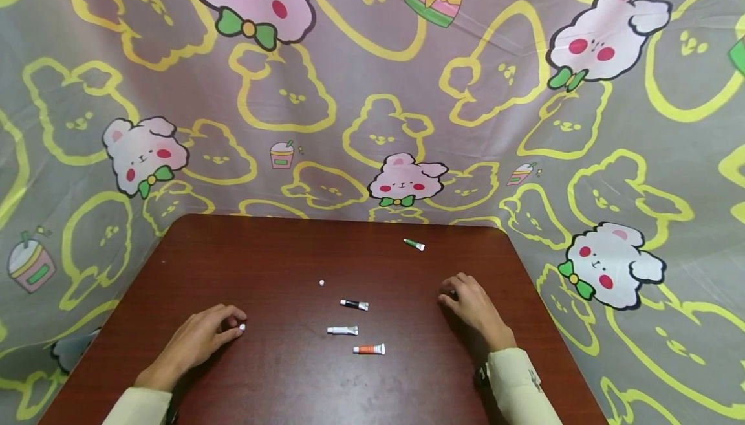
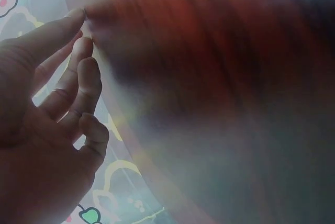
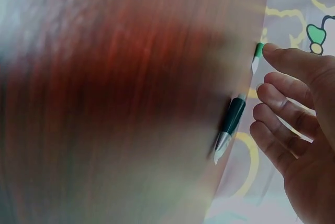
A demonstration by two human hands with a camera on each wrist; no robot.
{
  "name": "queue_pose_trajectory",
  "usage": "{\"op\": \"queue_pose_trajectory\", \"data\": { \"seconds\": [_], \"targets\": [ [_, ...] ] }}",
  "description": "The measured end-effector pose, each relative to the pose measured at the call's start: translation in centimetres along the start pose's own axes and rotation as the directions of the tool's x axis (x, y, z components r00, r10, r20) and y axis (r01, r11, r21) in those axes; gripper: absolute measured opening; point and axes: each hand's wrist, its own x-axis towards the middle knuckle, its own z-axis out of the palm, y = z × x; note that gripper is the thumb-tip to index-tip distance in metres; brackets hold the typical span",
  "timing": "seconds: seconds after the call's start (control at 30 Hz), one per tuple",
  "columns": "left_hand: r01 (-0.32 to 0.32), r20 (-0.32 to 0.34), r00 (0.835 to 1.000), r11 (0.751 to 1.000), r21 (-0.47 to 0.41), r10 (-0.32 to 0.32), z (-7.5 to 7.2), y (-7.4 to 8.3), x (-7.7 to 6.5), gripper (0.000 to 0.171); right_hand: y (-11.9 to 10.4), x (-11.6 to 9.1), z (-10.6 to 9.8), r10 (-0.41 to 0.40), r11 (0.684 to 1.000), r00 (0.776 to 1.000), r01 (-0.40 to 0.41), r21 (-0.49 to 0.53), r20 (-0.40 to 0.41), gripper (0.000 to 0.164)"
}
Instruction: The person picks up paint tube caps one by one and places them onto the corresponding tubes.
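Observation:
My left hand (image 1: pixel 198 337) rests at the left of the table, fingers loosely bent. A small white cap (image 1: pixel 242 326) lies against its thumb tip; the left wrist view does not show it. My right hand (image 1: pixel 474 302) lies on the right side, relaxed, thumb and fingers apart. Beyond it is a green paint tube (image 1: pixel 414 244), seen ahead of the fingers in the right wrist view. At the thumb there shows a small green-and-white piece (image 3: pixel 257 56), kind unclear. Mid-table lie a black tube (image 1: pixel 354 305), a white tube (image 1: pixel 343 330) and an orange tube (image 1: pixel 369 349).
Another small white cap (image 1: pixel 321 283) stands left of the black tube. The brown table (image 1: pixel 262 373) is bounded at the back and sides by a printed cloth (image 1: pixel 326 88).

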Motion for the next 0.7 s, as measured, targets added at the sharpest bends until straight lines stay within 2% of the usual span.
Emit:
{"op": "queue_pose_trajectory", "data": {
  "seconds": [0.23, 0.53, 0.7],
  "targets": [
    [0.021, 0.037, 0.999, 1.000, -0.005, -0.021, 0.1, 0.2, 0.1, 0.024, 0.4, -0.3, -0.1, -0.006, 1.000, 1.000, 0.006, -0.013, -0.017, 0.024],
    [-0.049, -0.015, 0.999, 0.999, -0.008, 0.049, 0.3, 0.1, 0.0, 0.025, 1.0, -0.3, -0.1, 0.017, 1.000, 1.000, -0.017, -0.019, -0.010, 0.024],
    [-0.042, -0.013, 0.999, 0.999, -0.011, 0.042, 0.2, 0.0, 0.1, 0.024, 1.2, -0.2, -0.1, 0.017, 1.000, 1.000, -0.018, -0.015, -0.020, 0.023]
  ]
}}
